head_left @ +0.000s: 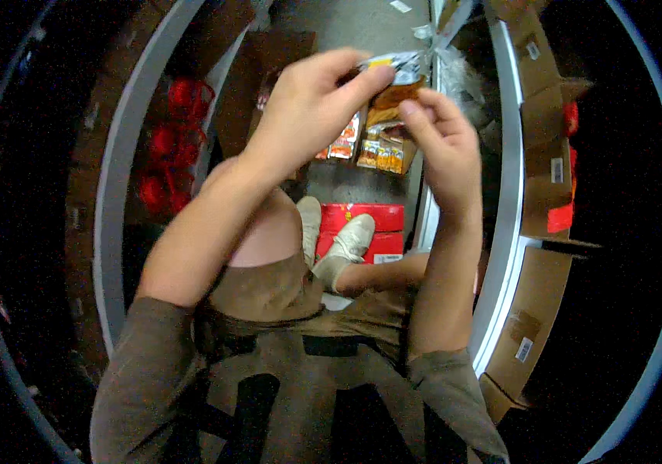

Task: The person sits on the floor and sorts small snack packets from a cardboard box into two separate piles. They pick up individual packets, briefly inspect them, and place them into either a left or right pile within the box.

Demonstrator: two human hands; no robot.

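Note:
A shiny snack packet [394, 99], silver and yellow at its top and orange-brown lower down, is held up in front of me. My left hand [317, 99] pinches its upper left part, thumb on the near face. Against the packet's right edge rest the bent thumb and fingers of my right hand [448, 143], closed on it. Past the packet, lower down, small orange-brown packets [381, 157] lie in a carton, partly hidden by my hands. Beside them are red and white packets [340, 145].
My shoes [348, 240] are by a flat red box [385, 219] on the grey floor [346, 22]. Metal shelf edges [510, 193] run along both sides. Cardboard boxes [543, 166] line the right shelf; red netted items [167, 189] sit on the left. Clear plastic wrap [458, 73] lies at the far right.

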